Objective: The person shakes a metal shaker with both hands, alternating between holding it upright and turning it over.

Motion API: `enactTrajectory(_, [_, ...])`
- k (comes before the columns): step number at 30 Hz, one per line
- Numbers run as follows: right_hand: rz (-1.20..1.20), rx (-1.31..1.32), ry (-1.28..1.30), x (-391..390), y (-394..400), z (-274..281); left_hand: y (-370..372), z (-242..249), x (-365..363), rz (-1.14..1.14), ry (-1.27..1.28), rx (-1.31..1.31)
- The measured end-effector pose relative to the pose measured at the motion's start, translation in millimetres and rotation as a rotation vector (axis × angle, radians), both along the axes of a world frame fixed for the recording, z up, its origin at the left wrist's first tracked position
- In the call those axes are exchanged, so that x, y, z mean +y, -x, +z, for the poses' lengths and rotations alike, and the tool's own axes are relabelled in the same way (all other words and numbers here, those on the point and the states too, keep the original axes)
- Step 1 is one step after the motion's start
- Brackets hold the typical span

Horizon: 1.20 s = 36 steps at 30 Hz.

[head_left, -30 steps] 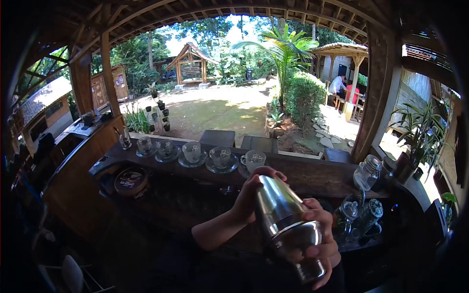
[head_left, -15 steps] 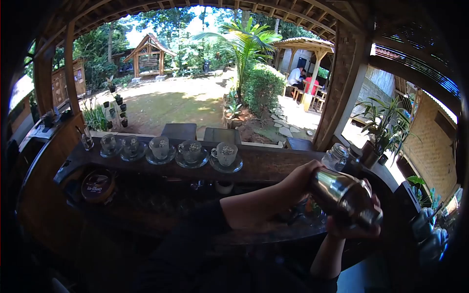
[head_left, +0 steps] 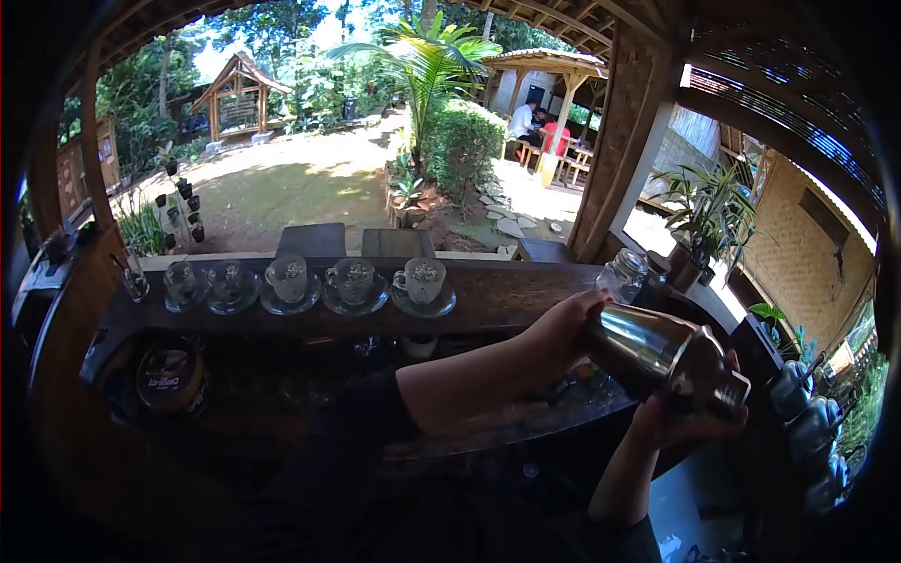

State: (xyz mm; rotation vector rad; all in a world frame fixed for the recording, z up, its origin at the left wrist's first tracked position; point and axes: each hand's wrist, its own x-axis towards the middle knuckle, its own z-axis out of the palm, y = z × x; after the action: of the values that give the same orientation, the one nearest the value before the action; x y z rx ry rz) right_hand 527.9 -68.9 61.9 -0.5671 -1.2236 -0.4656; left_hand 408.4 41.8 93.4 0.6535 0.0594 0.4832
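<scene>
A shiny steel cocktail shaker (head_left: 662,357) lies nearly level in front of me, above the right part of the wooden bar counter (head_left: 507,296). My left hand (head_left: 558,328) wraps its left end. My right hand (head_left: 690,418) cups the other end from below. Both hands grip it. Along the counter's left half stand several glass cups on saucers (head_left: 352,281), each with something pale inside.
A glass jar (head_left: 622,275) stands at the counter's right end beside a potted plant (head_left: 704,220). A round dark tin (head_left: 171,378) sits on the lower shelf at left. Hanging cups (head_left: 807,422) are at the far right. People sit in a distant gazebo (head_left: 535,122).
The shaker has swung from an upright tilt at the centre to nearly level at the right, both hands still on it. My view has turned rightward, so the cups sit further left.
</scene>
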Motion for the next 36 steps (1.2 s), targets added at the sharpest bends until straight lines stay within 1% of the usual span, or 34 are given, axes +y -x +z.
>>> enactTrajectory(2, [0.02,-0.163,0.028,-34.7,20.4,-6.9,9.8,13.6,-15.9,0.19,-0.505,-0.097])
enactTrajectory(3, [-0.003,-0.158,0.031,-37.9,23.9,-8.8,16.4,22.6,-25.9,0.166,-0.503,-0.098])
enactTrajectory(5, [-0.169,-0.291,-0.053,-42.2,29.3,-15.2,28.5,43.2,-41.6,0.073,-0.621,-0.29])
enactTrajectory(6, [-0.254,-0.358,-0.091,-44.4,32.5,-16.7,21.7,38.4,-35.2,0.044,-0.619,-0.288])
enactTrajectory(8, [-0.288,-0.534,-0.275,-16.5,15.4,19.1,-2.3,15.5,-12.5,0.167,-0.44,0.007])
enactTrajectory(9, [-0.363,-0.331,-0.131,-19.1,16.7,16.8,-7.4,7.0,-8.2,0.15,-0.444,-0.003])
enactTrajectory(10, [-0.429,-0.125,0.001,-19.8,20.9,17.1,-9.8,1.0,-3.4,0.023,-0.242,-0.018])
enactTrajectory(11, [-0.333,-0.106,-0.093,-22.4,29.7,20.9,-8.5,2.0,-2.1,-0.1,-0.047,-0.03])
enactTrajectory(12, [-0.191,-0.255,-0.243,-26.9,31.3,20.1,-6.6,-0.2,-5.6,-0.08,-0.301,-0.073])
enactTrajectory(14, [-0.157,-0.491,-0.17,-54.7,43.7,7.7,21.1,39.1,-36.4,-0.046,-0.448,-0.138])
enactTrajectory(15, [-0.174,-0.488,-0.172,-52.2,42.6,3.6,30.7,51.1,-44.3,-0.037,-0.647,-0.258])
enactTrajectory(16, [-0.139,-0.472,-0.253,-45.0,37.8,-4.9,38.5,61.1,-50.8,-0.008,-0.754,-0.277])
enactTrajectory(18, [-0.067,-0.437,-0.42,-34.9,31.7,-15.6,22.2,59.1,-40.7,0.084,-0.635,-0.192])
enactTrajectory(20, [-0.195,-0.448,-0.345,-29.0,37.1,31.8,-14.8,25.4,-4.7,-0.044,-0.309,-0.047])
enactTrajectory(21, [-0.274,-0.314,-0.204,-30.5,32.4,28.3,-27.3,10.7,8.6,-0.133,-0.203,-0.085])
enactTrajectory(22, [-0.347,-0.181,-0.064,-30.4,26.8,26.2,-18.2,9.9,-0.7,-0.055,-0.13,-0.055])
enactTrajectory(23, [-0.401,-0.124,-0.078,-37.1,33.2,23.5,-15.3,8.4,-8.8,0.031,-0.329,-0.079])
enactTrajectory(24, [-0.105,-0.333,-0.297,-35.7,37.5,31.6,-11.9,9.4,-16.1,0.119,-0.531,-0.101])
enactTrajectory(25, [0.04,-0.197,-0.128,-56.8,64.2,17.0,9.7,32.4,-46.5,0.182,-0.493,-0.114])
enactTrajectory(26, [0.126,-0.228,-0.213,-63.3,74.6,12.2,16.3,42.7,-44.9,-0.055,-0.438,-0.119])
enactTrajectory(28, [0.179,-0.195,-0.254,-53.7,69.0,-3.1,20.9,54.0,-58.2,-0.012,-0.72,-0.274])
enactTrajectory(30, [0.256,-0.137,-0.321,-44.4,61.2,-14.2,3.5,46.1,-47.3,-0.009,-0.49,-0.141])
enactTrajectory(31, [-0.014,-0.301,-0.338,-38.3,39.5,-0.4,-6.8,38.9,-35.3,-0.009,-0.334,-0.018])
enactTrajectory(32, [-0.286,-0.467,-0.351,-32.9,19.7,17.7,-13.2,24.2,-20.5,0.102,-0.584,0.024])
enactTrajectory(33, [-0.302,-0.304,-0.159,-34.4,17.8,16.4,-29.0,6.0,-1.3,-0.006,-0.386,-0.011])
enactTrajectory(34, [-0.317,-0.144,0.03,-36.5,17.2,15.6,-28.8,11.9,-3.6,-0.114,-0.192,-0.051])
enactTrajectory(35, [-0.461,-0.158,0.008,-44.9,16.3,17.0,-27.0,11.6,-10.1,-0.104,-0.27,-0.039])
enactTrajectory(36, [-0.257,-0.325,-0.243,-41.7,17.1,20.1,-31.4,13.5,-17.1,-0.064,-0.244,-0.055])
